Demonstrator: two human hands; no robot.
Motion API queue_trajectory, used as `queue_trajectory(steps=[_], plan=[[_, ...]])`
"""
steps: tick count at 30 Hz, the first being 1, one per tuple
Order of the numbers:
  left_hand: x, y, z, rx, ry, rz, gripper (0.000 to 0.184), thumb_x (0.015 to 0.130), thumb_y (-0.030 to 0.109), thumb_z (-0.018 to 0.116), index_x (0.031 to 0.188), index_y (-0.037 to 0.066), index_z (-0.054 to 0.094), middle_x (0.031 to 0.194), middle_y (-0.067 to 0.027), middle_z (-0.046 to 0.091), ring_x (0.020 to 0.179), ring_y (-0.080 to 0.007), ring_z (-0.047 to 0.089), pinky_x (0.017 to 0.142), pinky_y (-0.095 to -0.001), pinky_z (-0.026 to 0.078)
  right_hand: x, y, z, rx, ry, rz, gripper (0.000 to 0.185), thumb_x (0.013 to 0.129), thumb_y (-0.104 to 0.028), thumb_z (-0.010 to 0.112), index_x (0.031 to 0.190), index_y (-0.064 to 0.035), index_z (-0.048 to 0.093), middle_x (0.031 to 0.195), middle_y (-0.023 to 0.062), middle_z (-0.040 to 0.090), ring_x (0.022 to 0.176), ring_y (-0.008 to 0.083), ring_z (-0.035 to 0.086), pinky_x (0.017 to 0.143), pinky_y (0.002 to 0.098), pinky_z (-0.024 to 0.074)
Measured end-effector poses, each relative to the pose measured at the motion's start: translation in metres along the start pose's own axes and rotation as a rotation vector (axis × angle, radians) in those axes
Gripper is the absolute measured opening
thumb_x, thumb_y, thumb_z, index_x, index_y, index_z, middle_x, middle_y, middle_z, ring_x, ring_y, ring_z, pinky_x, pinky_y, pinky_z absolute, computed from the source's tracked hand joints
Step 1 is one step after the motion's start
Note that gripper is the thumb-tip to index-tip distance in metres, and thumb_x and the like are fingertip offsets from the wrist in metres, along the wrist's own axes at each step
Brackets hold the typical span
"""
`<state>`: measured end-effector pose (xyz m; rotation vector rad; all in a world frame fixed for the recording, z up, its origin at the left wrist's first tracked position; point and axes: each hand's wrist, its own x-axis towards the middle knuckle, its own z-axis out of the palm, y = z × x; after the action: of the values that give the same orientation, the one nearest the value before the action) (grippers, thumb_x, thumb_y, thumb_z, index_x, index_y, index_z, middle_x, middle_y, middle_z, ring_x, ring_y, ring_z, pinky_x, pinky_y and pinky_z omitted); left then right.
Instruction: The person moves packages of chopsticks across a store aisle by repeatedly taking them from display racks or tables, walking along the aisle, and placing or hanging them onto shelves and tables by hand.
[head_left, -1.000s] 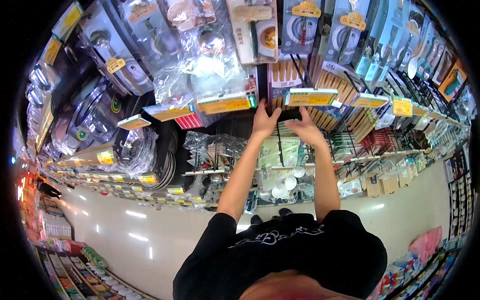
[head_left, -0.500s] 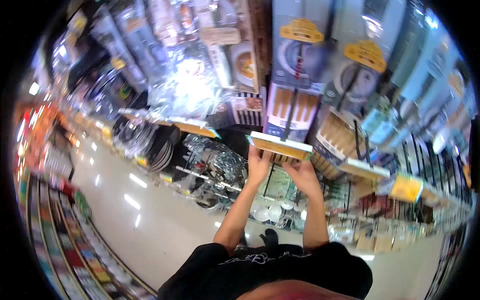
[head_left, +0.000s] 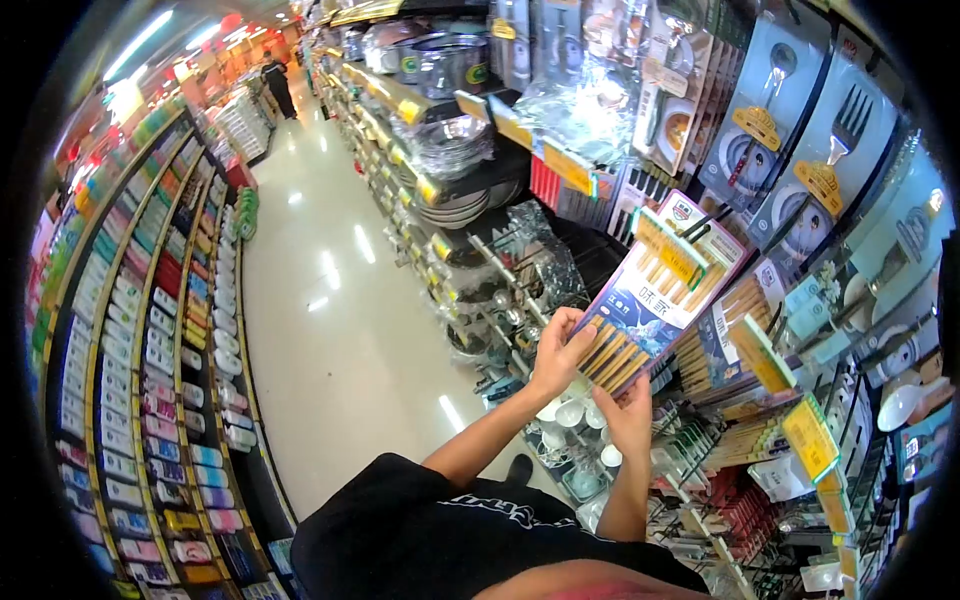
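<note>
My left fingers (head_left: 580, 344) pinch the chopstick pack (head_left: 640, 315) at eight o'clock; my right fingers (head_left: 639, 388), slightly spread, touch its bottom near six.

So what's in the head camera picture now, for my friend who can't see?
In a shop aisle, a person's left hand and right hand hold the lower end of a pack of wooden chopsticks near a packaged fork. A shiny floor stretches away on the left, with another person far off.
</note>
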<state>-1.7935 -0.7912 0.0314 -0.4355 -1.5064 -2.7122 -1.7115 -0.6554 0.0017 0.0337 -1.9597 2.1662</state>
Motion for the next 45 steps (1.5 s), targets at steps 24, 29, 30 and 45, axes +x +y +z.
queue_trajectory(steps=[24,29,30,45], plan=[[-0.322,0.106,-0.023,-0.105,-0.018,0.014,0.022,0.094,0.021,0.05,0.103,0.0,0.05,0.095,-0.0047,0.054,0.088,-0.0112,0.048,0.083,-0.0272,0.038,-0.357,-0.078,0.103,-0.223,0.146,0.018,0.049,0.09,0.005,0.051,0.135,0.002,0.032,0.115,0.0144,0.058,0.105,0.021,0.06,0.093,0.0353,0.0477],[-0.392,0.101,0.059,-0.169,-0.225,-0.071,0.02,0.095,0.022,0.045,0.1,0.003,0.049,0.088,-0.0031,0.055,0.08,-0.01,0.05,0.077,-0.0252,0.04,-0.453,-0.114,0.062,-0.203,0.375,-0.06,0.045,0.093,0.003,0.051,0.135,0.0015,0.035,0.118,0.0152,0.058,0.109,0.0218,0.058,0.096,0.0352,0.0449],[-0.413,0.096,0.084,-0.175,-0.282,-0.101,0.02,0.095,0.022,0.045,0.099,0.003,0.049,0.087,-0.0028,0.055,0.079,-0.0098,0.05,0.076,-0.0248,0.04,-0.48,-0.12,0.049,-0.176,0.435,-0.09,0.044,0.094,0.002,0.051,0.134,0.0014,0.036,0.119,0.0154,0.058,0.109,0.0219,0.058,0.097,0.0352,0.0446],[-0.866,-0.008,0.297,-0.087,-1.938,-1.453,0.073,0.081,-0.005,0.059,0.145,0.006,0.024,0.123,-0.0172,0.055,0.108,-0.0248,0.059,0.082,-0.0335,0.052,-1.016,-0.137,-0.011,-0.007,1.587,0.025,0.063,0.081,0.013,0.059,0.138,-0.0017,0.036,0.122,0.0088,0.056,0.111,0.0169,0.056,0.093,0.0319,0.0462]])
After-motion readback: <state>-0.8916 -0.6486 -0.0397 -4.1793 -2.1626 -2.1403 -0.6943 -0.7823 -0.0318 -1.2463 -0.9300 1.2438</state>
